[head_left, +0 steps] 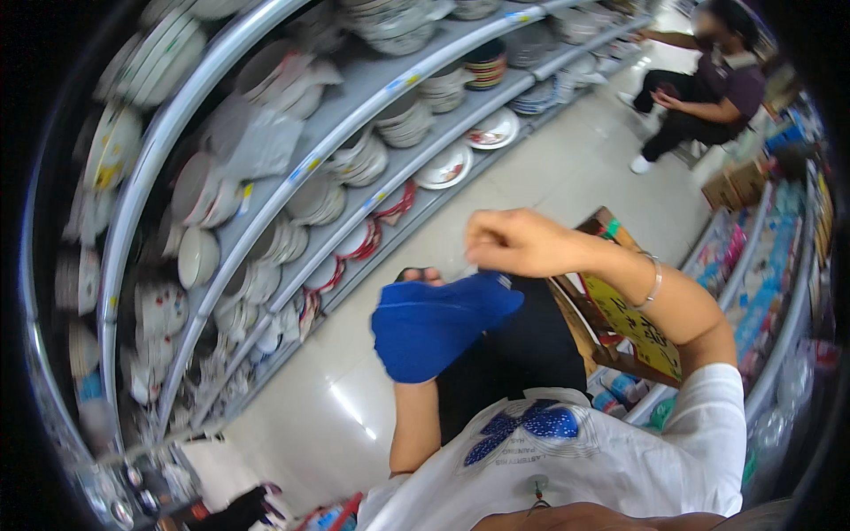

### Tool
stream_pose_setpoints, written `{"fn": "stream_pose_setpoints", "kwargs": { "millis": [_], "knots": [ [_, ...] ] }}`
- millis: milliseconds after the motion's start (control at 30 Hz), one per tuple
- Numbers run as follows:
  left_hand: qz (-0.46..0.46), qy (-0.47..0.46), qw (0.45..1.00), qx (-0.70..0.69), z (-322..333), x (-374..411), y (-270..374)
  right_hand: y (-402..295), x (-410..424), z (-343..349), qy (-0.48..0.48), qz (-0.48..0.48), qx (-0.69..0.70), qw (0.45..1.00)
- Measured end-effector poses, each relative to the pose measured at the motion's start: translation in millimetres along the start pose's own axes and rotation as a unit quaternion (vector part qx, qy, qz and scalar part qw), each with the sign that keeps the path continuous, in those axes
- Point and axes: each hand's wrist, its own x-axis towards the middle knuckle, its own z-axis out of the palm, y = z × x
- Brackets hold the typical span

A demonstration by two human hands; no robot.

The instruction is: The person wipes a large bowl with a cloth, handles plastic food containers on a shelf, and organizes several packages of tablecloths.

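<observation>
A piece of blue cloth (431, 325) covers most of my left hand (425, 275); only fingertips show past its far edge, beside a small dark thing. The cloth's right end reaches over my black-clad lap. Just above that end is my right hand (518, 242), blurred, its fingers curled. Whether it pinches anything cannot be seen. A thin bracelet (654, 282) circles my right forearm.
Shelves (358, 126) on the left carry stacked bowls and plates (445, 166). On the right are a wooden frame with a yellow handwritten sign (627, 318) and shelves of packaged goods (764, 285). A person (710, 99) sits at the upper right.
</observation>
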Motion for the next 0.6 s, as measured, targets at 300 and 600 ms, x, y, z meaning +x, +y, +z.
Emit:
{"fn": "stream_pose_setpoints", "kwargs": {
  "millis": [300, 600],
  "knots": [
    [0.044, 0.089, 0.84, 0.533, 44.6, 21.7, -12.5, -7.1, 3.5, 9.6, -0.198, -0.067, -0.047, 0.977],
    [0.25, 0.016, 0.545, 0.8, 75.7, 17.3, -38.9, -26.3, -15.1, 5.6, -0.247, 0.148, 0.058, 0.956]
  ]
}}
